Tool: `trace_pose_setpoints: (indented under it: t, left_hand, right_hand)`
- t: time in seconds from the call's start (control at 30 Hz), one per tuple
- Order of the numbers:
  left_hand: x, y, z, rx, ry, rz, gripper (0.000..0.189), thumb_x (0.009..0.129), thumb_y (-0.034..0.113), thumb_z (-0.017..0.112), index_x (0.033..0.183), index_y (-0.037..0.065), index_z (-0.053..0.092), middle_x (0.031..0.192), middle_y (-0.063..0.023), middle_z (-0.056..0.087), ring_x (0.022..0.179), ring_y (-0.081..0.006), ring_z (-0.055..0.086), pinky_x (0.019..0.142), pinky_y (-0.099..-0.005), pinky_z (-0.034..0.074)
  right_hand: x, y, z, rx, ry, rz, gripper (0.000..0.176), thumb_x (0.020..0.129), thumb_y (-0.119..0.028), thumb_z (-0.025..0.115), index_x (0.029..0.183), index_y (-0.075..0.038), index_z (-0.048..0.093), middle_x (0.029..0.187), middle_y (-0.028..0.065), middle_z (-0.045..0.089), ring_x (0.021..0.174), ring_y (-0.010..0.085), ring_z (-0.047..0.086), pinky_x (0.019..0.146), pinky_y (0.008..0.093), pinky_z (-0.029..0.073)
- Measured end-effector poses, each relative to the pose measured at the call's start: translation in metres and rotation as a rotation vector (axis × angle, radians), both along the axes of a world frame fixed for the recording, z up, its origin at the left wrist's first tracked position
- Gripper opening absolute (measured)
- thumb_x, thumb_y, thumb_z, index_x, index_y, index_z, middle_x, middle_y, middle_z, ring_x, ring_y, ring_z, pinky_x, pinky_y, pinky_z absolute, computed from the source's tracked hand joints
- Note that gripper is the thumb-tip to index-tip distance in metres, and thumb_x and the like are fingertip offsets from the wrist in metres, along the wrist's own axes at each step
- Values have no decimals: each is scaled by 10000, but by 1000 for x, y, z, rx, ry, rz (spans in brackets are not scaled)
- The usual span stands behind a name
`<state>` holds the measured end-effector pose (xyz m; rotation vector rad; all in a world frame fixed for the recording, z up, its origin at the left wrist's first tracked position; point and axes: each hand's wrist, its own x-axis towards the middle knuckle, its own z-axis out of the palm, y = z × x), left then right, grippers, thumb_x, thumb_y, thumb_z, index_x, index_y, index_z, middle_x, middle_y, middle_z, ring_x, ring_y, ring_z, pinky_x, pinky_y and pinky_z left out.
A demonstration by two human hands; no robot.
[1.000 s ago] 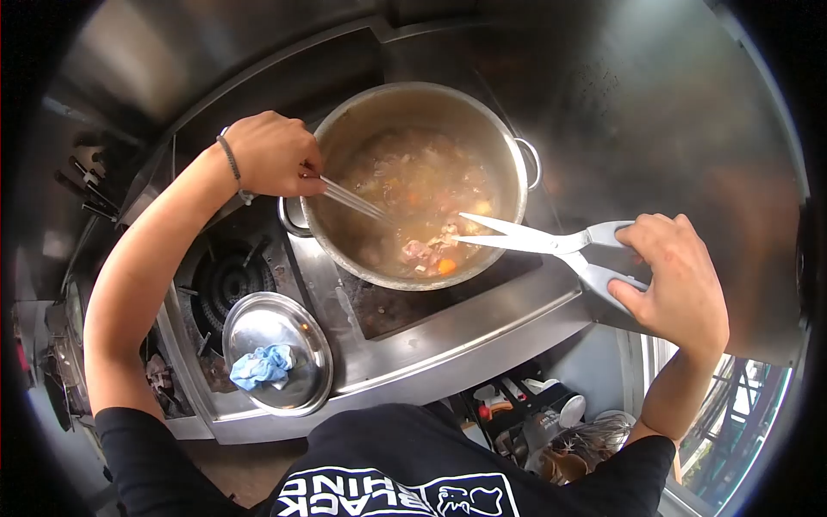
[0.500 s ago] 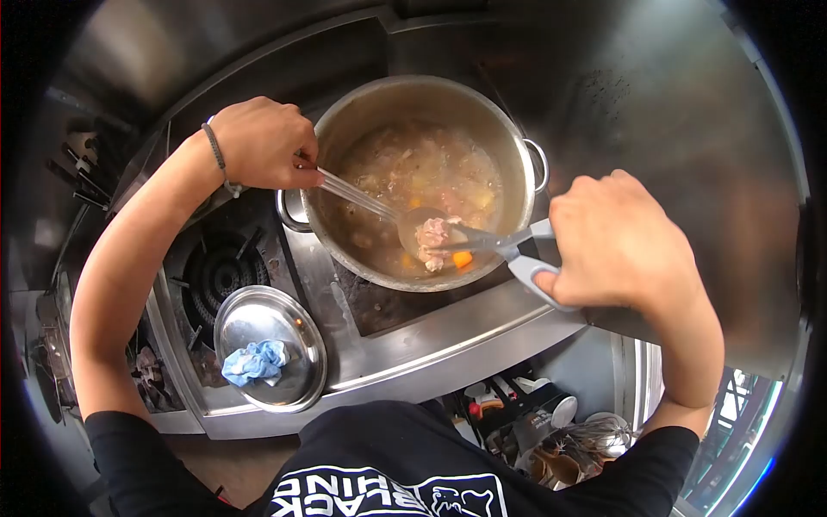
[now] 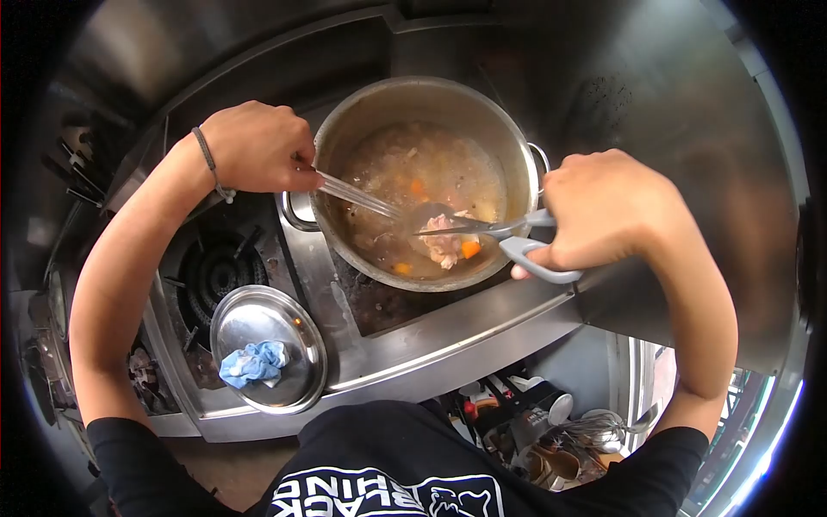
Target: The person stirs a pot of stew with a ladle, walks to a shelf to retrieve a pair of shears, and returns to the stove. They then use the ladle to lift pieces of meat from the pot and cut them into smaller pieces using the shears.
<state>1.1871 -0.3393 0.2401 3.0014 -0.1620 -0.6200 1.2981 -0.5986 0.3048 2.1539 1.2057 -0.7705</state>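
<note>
My left hand (image 3: 263, 146) is closed around the end of a ladle's metal handle (image 3: 357, 194), at the left side of a large metal pot (image 3: 431, 102). The ladle's bowl is down in the brothy stew, under a chunk of pale pink meat (image 3: 442, 243). Grey-handled scissors (image 3: 519, 226) sit in my right hand (image 3: 607, 211), over the pot's right rim. Their blades are parted and reach across the meat. An orange carrot piece (image 3: 470, 249) lies beside the meat, and other carrot pieces show in the broth.
Left of the pot is a gas burner (image 3: 220, 267). A shiny lid (image 3: 297, 345) with a crumpled blue cloth (image 3: 252, 364) on it lies in front. Below right, a shelf holds utensils and a whisk (image 3: 594, 428). Dark-handled tools (image 3: 82, 177) stand at far left.
My right hand and the scissors have moved up a little, and the handles are closer together. The meat has shifted slightly right in the ladle. My left hand stays nearly in place.
</note>
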Motion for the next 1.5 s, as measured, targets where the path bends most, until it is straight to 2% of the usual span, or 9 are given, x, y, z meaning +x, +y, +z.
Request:
trace_pose_setpoints:
  t: [0.2, 0.27, 0.47, 0.77, 0.83, 1.13, 1.27, 1.3, 1.5]
  left_hand:
    - [1, 7, -3, 7, 66, 48, 326, 782, 382, 633, 787, 71, 729, 691, -130, 664, 687, -319, 646, 666, -397, 520]
    - [1, 9, -5, -11, 30, 31, 320, 810, 358, 651, 784, 47, 722, 689, -137, 668, 653, -318, 647, 614, -385, 503]
    - [-4, 7, 0, 6, -16, 54, 331, 810, 365, 654, 777, 43, 723, 695, -133, 673, 663, -311, 655, 625, -370, 513]
    - [-14, 9, -2, 23, 22, 100, 324, 791, 387, 640, 805, 78, 739, 703, -131, 674, 696, -317, 657, 675, -389, 526]
    - [-13, 11, -3, 25, 43, 116, 328, 795, 392, 636, 807, 82, 740, 704, -130, 674, 692, -316, 655, 673, -390, 525]
    - [-13, 16, -5, 15, 93, 148, 357, 816, 424, 620, 821, 88, 740, 707, -130, 671, 683, -309, 649, 662, -390, 515]
    - [-13, 19, -6, -24, 82, 149, 361, 818, 424, 621, 824, 82, 737, 705, -131, 668, 683, -310, 648, 659, -384, 513]
    - [-13, 18, -4, -24, 82, 148, 361, 818, 424, 621, 824, 82, 737, 705, -131, 668, 683, -310, 648, 659, -384, 513]
    - [-12, 14, 4, -59, 26, 138, 387, 839, 400, 633, 775, 27, 717, 675, -155, 656, 623, -323, 629, 605, -377, 499]
  right_hand:
    - [0, -6, 17, -101, -63, -50, 629, 652, -630, 680, 608, -3, 666, 589, 162, 625, 620, 331, 640, 628, 393, 528]
    - [-2, -8, 8, -35, -18, -14, 626, 659, -627, 676, 641, -1, 678, 620, 170, 637, 654, 336, 649, 651, 395, 534]
    - [-4, 1, -10, 2, 35, -61, 622, 690, -602, 664, 719, 19, 690, 671, 183, 653, 700, 335, 658, 686, 399, 536]
    - [-14, -6, -26, 252, -73, 227, 307, 690, -296, 750, 689, 3, 677, 681, 188, 649, 735, 319, 668, 698, 381, 540]
    - [-13, -7, -25, 256, -89, 239, 216, 715, -221, 727, 798, -24, 704, 775, 146, 685, 791, 286, 680, 726, 362, 543]
    - [2, -20, 7, 265, -116, 26, 270, 711, -269, 737, 730, -3, 692, 713, 174, 664, 715, 315, 667, 680, 391, 541]
    - [-10, -24, 27, 96, -161, -25, 421, 689, -425, 709, 713, -5, 701, 705, 173, 668, 713, 317, 671, 681, 380, 543]
    - [-11, -31, 21, 166, -184, 34, 536, 610, -542, 747, 628, -11, 678, 580, 149, 621, 612, 318, 642, 632, 375, 522]
    - [-21, -22, -2, 178, -172, 41, 499, 661, -479, 724, 608, 12, 652, 582, 173, 611, 615, 334, 634, 628, 385, 520]
